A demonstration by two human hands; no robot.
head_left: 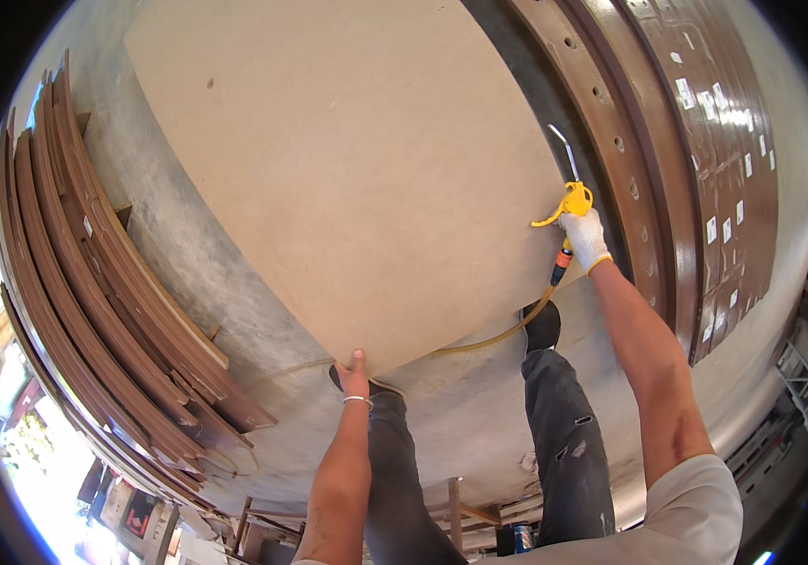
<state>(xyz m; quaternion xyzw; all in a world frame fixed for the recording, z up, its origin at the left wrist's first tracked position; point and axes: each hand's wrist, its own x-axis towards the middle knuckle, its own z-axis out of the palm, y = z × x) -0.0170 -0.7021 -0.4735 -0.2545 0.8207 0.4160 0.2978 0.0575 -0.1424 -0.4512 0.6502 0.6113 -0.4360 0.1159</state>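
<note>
Here on my feed, the gloved right hand (585, 237) is wrapped firmly around a yellow air gun (575, 200), out by the right edge of the big tan board (328, 169). The gun's thin bent nozzle (568, 155) points away from me. I judge the gun light and rigid, easy to carry one-handed; the body behind the lever is the place to hold it, and the hose (507, 331) trailing below could tug on the wrist.

Over to the bare left hand (355, 377): it's at the board's near corner, thumb up along the edge. The other fingers are hard to make out, so I can't tell whether it grips or merely rests there.

That board fills the middle, between brown lengths (93, 226) on the left and a stack of brown panels (714, 160) on the right. It looks flat and stiff, probably awkward for its breadth rather than fragile. I'd take it by opposite edges, minding the corners, which could chip. Dust might make its face slippery.
</note>
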